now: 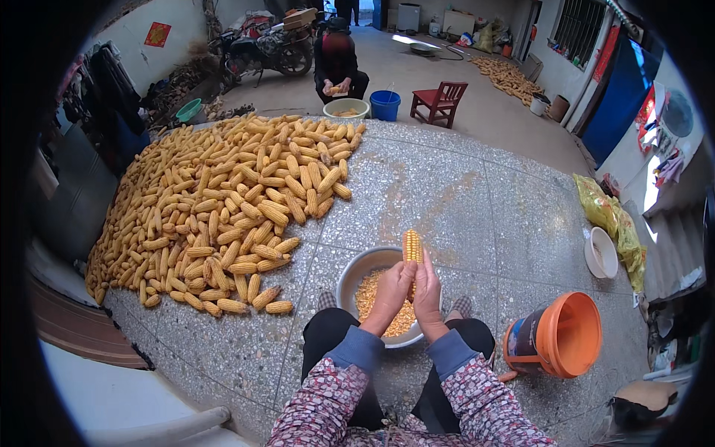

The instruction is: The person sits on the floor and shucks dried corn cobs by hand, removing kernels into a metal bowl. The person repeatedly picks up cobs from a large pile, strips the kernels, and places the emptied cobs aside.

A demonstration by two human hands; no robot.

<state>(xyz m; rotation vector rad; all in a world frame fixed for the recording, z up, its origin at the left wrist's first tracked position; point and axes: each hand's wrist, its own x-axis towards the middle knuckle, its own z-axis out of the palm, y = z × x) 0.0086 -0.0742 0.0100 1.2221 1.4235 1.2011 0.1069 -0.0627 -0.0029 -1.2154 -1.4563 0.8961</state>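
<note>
Both my hands are closed around one yellow corn cob (412,247), its tip pointing up and away from me. My left hand (392,291) wraps the cob from the left, the thumb lying on it. Against the other side presses my right hand (428,290); part of the lower cob is hidden between the palms. Below them a metal basin (347,279) stands on the floor between my feet, with loose corn kernels (368,290) covering its bottom. To the left spreads a large heap of husked corn cobs (223,212).
An orange bucket (575,335) lies on its side at my right, near a white basin (601,254) and a yellow sack (609,215). Opposite, another person (335,61) holds a cob over a pale basin (363,110). A blue bucket (385,105) and red chair (438,103) stand beyond.
</note>
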